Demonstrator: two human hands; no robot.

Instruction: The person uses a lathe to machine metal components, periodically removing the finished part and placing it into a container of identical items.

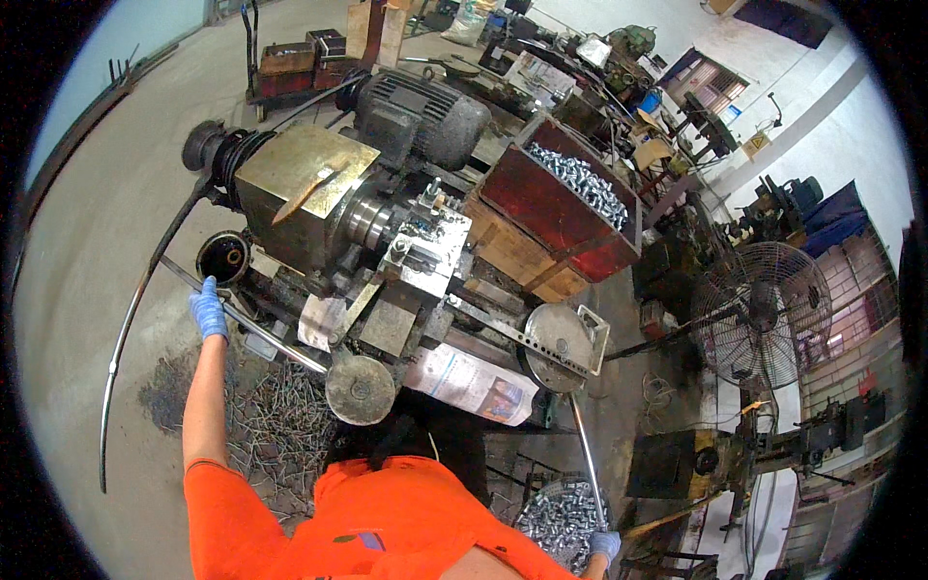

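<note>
My left hand [209,311], in a blue glove, is closed round a long steel lever [275,346] at the left front of a greasy lathe-like machine [309,179]. One finger points up toward a round black open housing [223,259]. At the lower right, my right hand [604,547], also gloved in blue, is closed on the low end of a second shiny steel lever [586,449]. That lever runs up to a round disc [559,343] on the machine. The spindle [369,218] faces a metal fixture block [425,246]; blur and grease hide whether a part sits there.
Behind the machine a red bin [561,193] holds many small metal parts. A basket of similar parts [561,517] stands beside my right arm. Metal scrap [275,416] covers the floor at left. A large caged fan [764,304] stands at right; a motor [422,116] sits behind.
</note>
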